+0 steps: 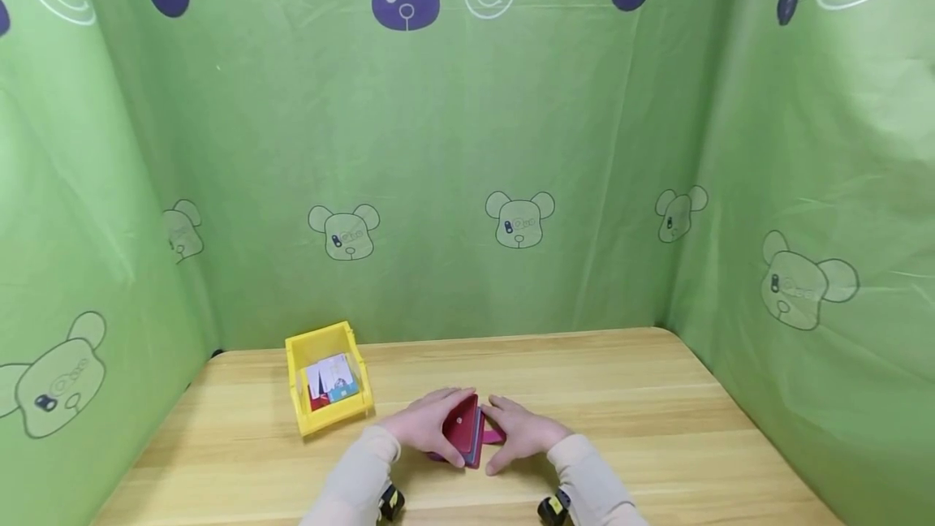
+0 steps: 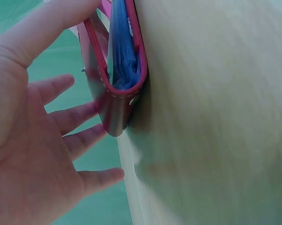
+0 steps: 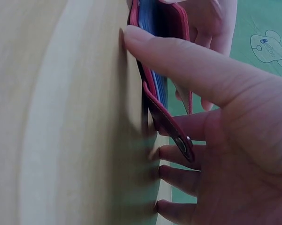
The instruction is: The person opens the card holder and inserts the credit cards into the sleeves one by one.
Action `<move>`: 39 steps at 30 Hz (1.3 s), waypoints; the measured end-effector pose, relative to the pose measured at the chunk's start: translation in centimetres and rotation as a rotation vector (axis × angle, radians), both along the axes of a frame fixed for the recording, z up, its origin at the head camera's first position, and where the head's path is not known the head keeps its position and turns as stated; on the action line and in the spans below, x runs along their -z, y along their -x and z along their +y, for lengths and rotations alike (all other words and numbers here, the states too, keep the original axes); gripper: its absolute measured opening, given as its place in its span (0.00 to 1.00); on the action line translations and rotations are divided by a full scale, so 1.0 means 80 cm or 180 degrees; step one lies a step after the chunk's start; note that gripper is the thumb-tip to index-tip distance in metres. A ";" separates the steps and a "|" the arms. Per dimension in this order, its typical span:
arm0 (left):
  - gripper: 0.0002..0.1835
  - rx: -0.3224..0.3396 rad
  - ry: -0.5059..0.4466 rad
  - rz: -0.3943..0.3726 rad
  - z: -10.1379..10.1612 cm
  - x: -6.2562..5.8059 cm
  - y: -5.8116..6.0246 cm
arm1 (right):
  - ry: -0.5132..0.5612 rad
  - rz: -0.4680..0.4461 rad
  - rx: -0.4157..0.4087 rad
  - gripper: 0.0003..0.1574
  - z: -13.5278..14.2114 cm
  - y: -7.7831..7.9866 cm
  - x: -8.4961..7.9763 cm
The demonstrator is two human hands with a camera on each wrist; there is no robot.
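wallet [image 1: 460, 427] lay lower centre of frame on surface [image 1: 657, 404], long axis roughly up-frame | left grip [image 1: 429, 422], nearer, pinched it | right grip [image 1: 527, 432] loose, strap [image 1: 494, 436] side, contact unclear

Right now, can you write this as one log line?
left hand: holds red wallet | right hand: spread around unfastened strap | yellow bin: cards inside

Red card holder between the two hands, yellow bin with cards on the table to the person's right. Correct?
No: the yellow bin with cards is on the table to the person's left, per the head view. The red card holder is between left hand and right hand.
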State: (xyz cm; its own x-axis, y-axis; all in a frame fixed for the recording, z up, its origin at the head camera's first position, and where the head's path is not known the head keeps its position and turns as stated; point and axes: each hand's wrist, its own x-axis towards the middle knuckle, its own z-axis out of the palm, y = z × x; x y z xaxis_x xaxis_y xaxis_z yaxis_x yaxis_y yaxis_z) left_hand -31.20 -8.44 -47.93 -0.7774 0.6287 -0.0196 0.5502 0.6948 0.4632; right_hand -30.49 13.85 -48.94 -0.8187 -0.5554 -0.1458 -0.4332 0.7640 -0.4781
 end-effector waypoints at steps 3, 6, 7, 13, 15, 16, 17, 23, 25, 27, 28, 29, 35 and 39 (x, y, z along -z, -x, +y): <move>0.59 0.0004 -0.0091 -0.0025 0.000 0.000 0.000 | -0.0001 0.0032 -0.0013 0.66 0.000 -0.001 -0.001; 0.60 -0.0040 -0.0261 -0.0165 -0.002 0.001 0.001 | 0.0033 0.0041 -0.0013 0.65 0.000 0.000 0.001; 0.61 -0.0051 -0.0318 -0.0204 -0.003 0.002 0.001 | 0.0044 0.0046 -0.0013 0.65 -0.001 0.000 0.001; 0.61 -0.0073 -0.0588 -0.0341 -0.012 0.002 -0.002 | 0.0091 0.0069 0.0021 0.63 -0.002 0.000 0.002; 0.60 -0.0091 -0.0633 -0.0351 -0.017 0.001 -0.005 | 0.0098 0.0086 0.0019 0.63 -0.003 0.000 0.002; 0.60 -0.0106 -0.0655 -0.0344 -0.019 0.000 -0.007 | 0.0101 0.0090 0.0017 0.63 -0.003 -0.001 0.001; 0.60 -0.0122 -0.0678 -0.0346 -0.022 0.000 -0.009 | 0.0101 0.0098 0.0015 0.63 -0.004 -0.001 0.001; 0.61 -0.0195 -0.0916 -0.0404 -0.043 0.000 -0.021 | 0.0125 0.0049 0.0045 0.63 -0.005 -0.003 -0.001; 0.62 -0.0217 -0.0985 -0.0419 -0.051 0.002 -0.024 | 0.0135 0.0021 0.0058 0.63 -0.005 -0.004 -0.003; 0.63 -0.0244 -0.1021 -0.0425 -0.059 0.005 -0.026 | 0.0135 0.0002 0.0065 0.63 -0.005 -0.003 -0.003; 0.63 -0.0268 -0.1019 -0.0426 -0.064 0.006 -0.027 | 0.0134 -0.0012 0.0072 0.63 -0.005 -0.003 -0.004; 0.63 -0.0295 -0.1023 -0.0431 -0.068 0.007 -0.028 | 0.0128 -0.0019 0.0076 0.63 -0.005 -0.003 -0.004; 0.62 -0.0438 -0.0816 -0.0350 -0.094 0.010 -0.038 | 0.0122 -0.0041 0.0073 0.64 -0.003 -0.001 -0.005; 0.61 -0.0433 -0.0566 -0.0279 -0.104 0.010 -0.043 | 0.0147 -0.0078 0.0071 0.63 -0.002 -0.001 -0.003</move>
